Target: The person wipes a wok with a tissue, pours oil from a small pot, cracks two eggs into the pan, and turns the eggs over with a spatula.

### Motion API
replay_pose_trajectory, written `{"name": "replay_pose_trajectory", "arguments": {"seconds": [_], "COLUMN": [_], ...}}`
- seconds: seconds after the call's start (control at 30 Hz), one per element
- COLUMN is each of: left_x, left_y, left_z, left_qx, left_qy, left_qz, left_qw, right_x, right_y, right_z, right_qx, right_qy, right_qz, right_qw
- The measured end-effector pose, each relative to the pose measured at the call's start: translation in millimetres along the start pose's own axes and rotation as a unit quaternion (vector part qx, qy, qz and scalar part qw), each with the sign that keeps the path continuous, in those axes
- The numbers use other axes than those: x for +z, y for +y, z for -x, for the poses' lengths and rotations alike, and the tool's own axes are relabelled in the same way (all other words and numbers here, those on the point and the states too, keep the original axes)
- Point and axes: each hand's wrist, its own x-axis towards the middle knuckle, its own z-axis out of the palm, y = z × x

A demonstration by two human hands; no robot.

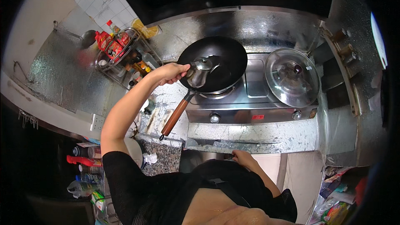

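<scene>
Left hand (170, 73) has its fingers (183, 69) gripping a shiny, rounded pot (198, 76) over the round black wok (234, 64), probably so drips land inside; can't tell for the right hand (244, 158).

A black top (166, 193) with short, loose sleeves (123, 181) is worn.

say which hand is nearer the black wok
Left. The left hand is over the left rim of the black wok, holding a small jug; the right hand is farther off, down by the counter.
</scene>
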Motion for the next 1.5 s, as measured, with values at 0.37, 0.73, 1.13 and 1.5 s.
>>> {"name": "replay_pose_trajectory", "arguments": {"seconds": [0.37, 0.73, 1.13, 1.5], "left_x": [-57.1, -95.0, -35.8, -18.5], "left_y": [-42.3, -21.7, 43.5, 33.8], "left_z": [26.6, -53.4, -85.6, -39.2], "left_qx": [-0.025, -0.053, 0.013, 0.025], "left_qy": [0.088, 0.140, 0.065, 0.014], "left_qz": [0.054, 0.060, 0.027, -0.023], "left_qw": [0.994, 0.987, 0.997, 0.999], "right_x": [4.0, -1.7, 0.7, 12.5], "right_y": [-7.2, 1.7, -0.3, -9.0], "right_z": [-11.5, 3.9, 19.4, 13.9], "right_qx": [-0.012, 0.027, 0.051, 0.038], "right_qy": [-0.022, 0.013, 0.050, 0.036], "right_qz": [-0.019, -0.011, -0.026, -0.022], "right_qw": [1.000, 0.999, 0.997, 0.998]}}
